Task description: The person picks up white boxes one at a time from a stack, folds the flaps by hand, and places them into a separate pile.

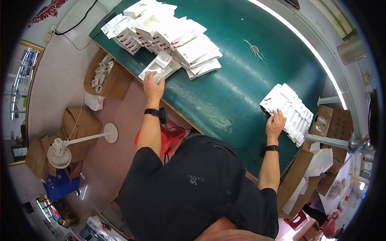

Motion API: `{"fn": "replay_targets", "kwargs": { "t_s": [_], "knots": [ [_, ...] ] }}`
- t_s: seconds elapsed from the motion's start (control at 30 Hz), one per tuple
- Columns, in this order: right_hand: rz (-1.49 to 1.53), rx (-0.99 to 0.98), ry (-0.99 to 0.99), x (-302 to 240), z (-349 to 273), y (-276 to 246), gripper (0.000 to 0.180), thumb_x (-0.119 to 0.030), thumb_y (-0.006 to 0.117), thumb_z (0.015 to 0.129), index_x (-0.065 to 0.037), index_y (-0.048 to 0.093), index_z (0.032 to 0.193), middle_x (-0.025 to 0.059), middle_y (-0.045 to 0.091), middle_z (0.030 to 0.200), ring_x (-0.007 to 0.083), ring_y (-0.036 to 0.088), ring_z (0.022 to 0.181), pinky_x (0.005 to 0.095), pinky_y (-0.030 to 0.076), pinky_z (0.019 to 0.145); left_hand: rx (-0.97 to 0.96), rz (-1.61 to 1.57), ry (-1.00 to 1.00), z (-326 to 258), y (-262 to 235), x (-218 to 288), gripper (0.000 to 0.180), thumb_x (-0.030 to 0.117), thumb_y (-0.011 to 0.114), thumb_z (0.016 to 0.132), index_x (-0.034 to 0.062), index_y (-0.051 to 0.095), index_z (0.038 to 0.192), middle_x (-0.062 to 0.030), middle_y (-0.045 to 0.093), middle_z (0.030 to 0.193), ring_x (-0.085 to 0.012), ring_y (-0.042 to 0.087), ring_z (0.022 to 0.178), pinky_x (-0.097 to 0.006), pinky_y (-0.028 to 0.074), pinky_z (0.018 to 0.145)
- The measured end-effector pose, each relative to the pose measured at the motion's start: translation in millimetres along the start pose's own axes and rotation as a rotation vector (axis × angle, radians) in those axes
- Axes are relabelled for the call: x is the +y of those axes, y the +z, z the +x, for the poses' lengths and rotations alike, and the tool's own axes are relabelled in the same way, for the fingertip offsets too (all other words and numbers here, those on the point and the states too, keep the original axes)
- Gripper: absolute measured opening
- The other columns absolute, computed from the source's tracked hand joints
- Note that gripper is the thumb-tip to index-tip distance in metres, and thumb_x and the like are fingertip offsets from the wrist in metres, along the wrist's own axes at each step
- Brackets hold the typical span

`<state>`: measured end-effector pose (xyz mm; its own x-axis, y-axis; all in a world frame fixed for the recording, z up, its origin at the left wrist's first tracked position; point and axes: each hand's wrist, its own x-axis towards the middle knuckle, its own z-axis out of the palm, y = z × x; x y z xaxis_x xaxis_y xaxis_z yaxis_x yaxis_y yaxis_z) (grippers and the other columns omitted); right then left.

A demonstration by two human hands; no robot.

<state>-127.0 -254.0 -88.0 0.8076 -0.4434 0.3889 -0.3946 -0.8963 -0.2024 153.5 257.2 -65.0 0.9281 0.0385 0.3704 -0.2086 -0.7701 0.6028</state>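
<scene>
At the near left edge of the green table, my left hand [154, 87] grips the near end of a white cardboard box [163, 60] with a cut-out window. Its fingers lie over the box and the thumb is at its side. Behind it rises a large heap of similar flat white boxes [177, 34], stacked in leaning piles. On the right, my right hand [276, 125] rests with spread fingers against the near side of a row of white box pieces [291, 110], overlapping one another. Whether its fingertips go under a piece is hidden.
The green table [213, 96] has a round hole with scratches [254, 49]. Below its left edge stands a carton [116, 80] of white scraps; another carton [295, 180] is at the right. A red stool [171, 138] and white fan [60, 154] stand left.
</scene>
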Motion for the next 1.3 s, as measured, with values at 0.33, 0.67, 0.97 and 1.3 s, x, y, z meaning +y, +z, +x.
{"fn": "replay_targets", "kwargs": {
  "t_s": [0.33, 0.67, 0.97, 1.3],
  "knots": [
    [0.239, 0.011, -0.002, -59, -25, -2, 0.023, -0.006, 0.062, 0.086, -0.004, 0.07, 0.108, 0.0123, 0.069, 0.116, 0.0312, 0.063, 0.112, 0.0471, 0.042, 0.106, -0.264, 0.52, -0.057, 44, -15, -36, 0.098, 0.048, 0.084, 0.065, 0.0092, 0.043, 0.145, -0.0198, 0.043, 0.147, -0.0381, 0.037, 0.138, -0.05, 0.034, 0.112],
    [0.365, -0.031, 0.094, -104, -50, 0, 0.02, -0.004, 0.063, 0.086, -0.001, 0.069, 0.104, 0.0143, 0.07, 0.11, 0.032, 0.065, 0.105, 0.0412, 0.05, 0.095, -0.341, 0.41, -0.036, 57, -25, -54, 0.099, 0.042, 0.085, 0.064, 0.0111, 0.041, 0.147, -0.019, 0.047, 0.142, -0.0388, 0.041, 0.134, -0.052, 0.036, 0.11],
    [0.509, -0.052, 0.151, -157, -46, -10, 0.019, -0.005, 0.063, 0.088, -0.002, 0.07, 0.105, 0.0146, 0.07, 0.106, 0.0307, 0.067, 0.099, 0.0381, 0.052, 0.09, -0.364, -0.075, -0.133, 37, -49, -70, 0.094, 0.041, 0.083, 0.071, 0.0055, 0.041, 0.147, -0.0182, 0.05, 0.142, -0.0342, 0.048, 0.131, -0.048, 0.04, 0.109],
    [1.373, -0.472, 0.277, -227, -19, -50, 0.043, -0.013, 0.067, 0.095, -0.002, 0.055, 0.134, 0.01, 0.064, 0.124, 0.0174, 0.065, 0.107, 0.0293, 0.052, 0.091, -0.84, -1.703, -0.419, -68, -70, 87, 0.095, 0.043, 0.082, 0.08, 0.0008, 0.034, 0.15, -0.0139, 0.051, 0.143, -0.0261, 0.053, 0.13, -0.04, 0.042, 0.111]
  ]
}}
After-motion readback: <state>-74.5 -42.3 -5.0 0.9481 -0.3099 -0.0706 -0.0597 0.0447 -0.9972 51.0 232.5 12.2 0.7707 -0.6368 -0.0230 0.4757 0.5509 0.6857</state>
